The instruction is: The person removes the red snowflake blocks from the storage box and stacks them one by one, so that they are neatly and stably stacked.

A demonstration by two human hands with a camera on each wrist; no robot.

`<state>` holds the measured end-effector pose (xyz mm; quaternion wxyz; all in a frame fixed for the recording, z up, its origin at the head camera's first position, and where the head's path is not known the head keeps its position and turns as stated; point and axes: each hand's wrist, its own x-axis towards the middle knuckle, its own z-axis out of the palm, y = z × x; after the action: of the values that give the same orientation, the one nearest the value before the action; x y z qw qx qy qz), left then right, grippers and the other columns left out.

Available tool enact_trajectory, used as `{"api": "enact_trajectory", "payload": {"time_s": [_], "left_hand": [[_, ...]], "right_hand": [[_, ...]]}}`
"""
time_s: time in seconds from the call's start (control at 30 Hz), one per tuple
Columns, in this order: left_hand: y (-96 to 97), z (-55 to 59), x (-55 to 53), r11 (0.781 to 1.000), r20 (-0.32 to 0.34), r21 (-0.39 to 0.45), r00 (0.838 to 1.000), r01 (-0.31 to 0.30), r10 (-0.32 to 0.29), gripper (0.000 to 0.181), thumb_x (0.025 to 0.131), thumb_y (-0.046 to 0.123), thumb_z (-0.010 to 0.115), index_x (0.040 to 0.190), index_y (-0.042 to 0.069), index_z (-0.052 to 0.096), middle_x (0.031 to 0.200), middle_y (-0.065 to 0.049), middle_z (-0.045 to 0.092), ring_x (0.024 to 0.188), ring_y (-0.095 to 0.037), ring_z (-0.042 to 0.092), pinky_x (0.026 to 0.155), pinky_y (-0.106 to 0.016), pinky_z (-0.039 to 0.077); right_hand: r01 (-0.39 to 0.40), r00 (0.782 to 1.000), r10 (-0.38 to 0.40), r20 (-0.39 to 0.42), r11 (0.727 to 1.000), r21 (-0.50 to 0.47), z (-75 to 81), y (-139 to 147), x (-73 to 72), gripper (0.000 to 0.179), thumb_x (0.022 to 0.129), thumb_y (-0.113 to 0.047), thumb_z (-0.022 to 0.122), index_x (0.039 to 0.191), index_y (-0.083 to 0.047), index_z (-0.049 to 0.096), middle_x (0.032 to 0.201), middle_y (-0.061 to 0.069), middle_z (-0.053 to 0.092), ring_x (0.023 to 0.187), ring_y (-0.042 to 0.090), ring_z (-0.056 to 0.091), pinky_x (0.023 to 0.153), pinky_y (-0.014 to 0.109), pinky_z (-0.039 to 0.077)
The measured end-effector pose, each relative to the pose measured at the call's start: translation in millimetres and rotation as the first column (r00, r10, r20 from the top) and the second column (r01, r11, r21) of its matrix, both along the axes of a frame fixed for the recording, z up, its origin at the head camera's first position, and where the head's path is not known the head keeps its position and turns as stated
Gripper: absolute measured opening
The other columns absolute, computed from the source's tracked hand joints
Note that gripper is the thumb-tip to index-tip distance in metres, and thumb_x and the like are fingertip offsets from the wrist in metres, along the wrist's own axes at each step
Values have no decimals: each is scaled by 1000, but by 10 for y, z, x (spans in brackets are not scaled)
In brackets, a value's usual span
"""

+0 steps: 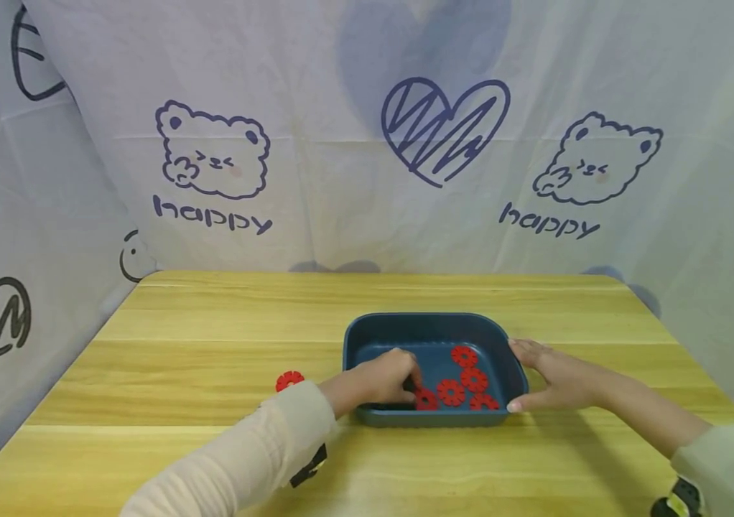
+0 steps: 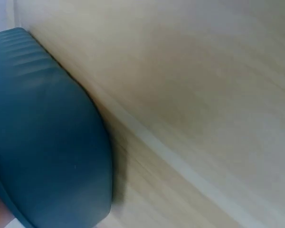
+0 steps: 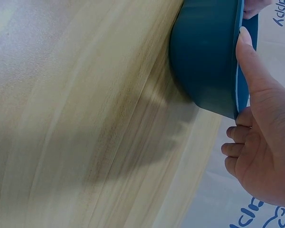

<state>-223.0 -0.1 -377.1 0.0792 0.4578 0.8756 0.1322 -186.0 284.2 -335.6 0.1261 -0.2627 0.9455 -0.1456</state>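
A dark blue rectangular basin [image 1: 425, 418] with rounded corners stands on the table, several red notched discs [image 1: 473, 380] lying on its floor. My left hand [image 1: 385, 377] reaches down inside over the near rim, fingers curled and thumb bent, with a red notched disc [image 1: 426, 400] at its fingertips. At the basin's right end, my right hand [image 1: 551, 375] holds the rim, thumb at the front corner and fingers farther back. The right wrist view shows that thumb [image 3: 249, 52] along the rim. Mostly the basin's outer wall [image 2: 52, 128] fills the left wrist view.
Another red notched disc [image 1: 289, 380] lies on the wooden table [image 1: 212, 345] left of the basin, partly behind my left sleeve [image 1: 263, 452]. A white cloth [image 1: 335, 201] printed with bears and a heart hangs behind the table's far edge.
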Motion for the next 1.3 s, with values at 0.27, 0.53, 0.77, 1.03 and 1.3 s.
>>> {"api": "enact_trajectory", "payload": {"time_s": [0.27,0.53,0.77,1.03,1.3], "left_hand": [[-141,101,-25,999,-44,30,998,39,-37,16,80,12,72,92,0,72,90,-9,66,82,-17,62,65,-16,49],[-304,127,-67,993,-112,96,992,71,-60,14,78,11,73,87,1,73,85,-8,65,77,-17,61,62,-14,46],[-413,182,-65,990,-135,122,990,67,-51,13,77,11,74,85,1,73,83,-7,64,73,-15,57,61,-14,43],[-545,201,-37,982,-156,169,986,80,-53,12,76,10,74,83,0,72,81,-7,63,72,-14,56,61,-13,44],[-692,190,-8,964,-104,264,995,24,4,15,78,10,72,88,0,72,86,-8,64,77,-17,59,66,-17,50]], "right_hand": [[2,1000,-2,12,1000,-5,-7,2,5,104,74,-55,68,137,17,27,143,37,26,131,55,23,102,66,25],[7,1000,-7,15,1000,4,-9,1,4,106,74,-57,67,137,17,27,143,37,25,131,55,22,102,65,24],[11,1000,-12,17,1000,13,5,-4,1,107,73,-59,67,138,17,26,143,37,24,131,55,22,103,65,25],[8,1000,-8,23,1000,5,12,-9,3,107,74,-58,67,138,17,26,143,37,24,131,56,21,102,65,24],[2,1000,-2,18,1000,8,9,-15,0,106,74,-58,67,137,17,26,143,37,24,131,56,21,103,65,24]]}}
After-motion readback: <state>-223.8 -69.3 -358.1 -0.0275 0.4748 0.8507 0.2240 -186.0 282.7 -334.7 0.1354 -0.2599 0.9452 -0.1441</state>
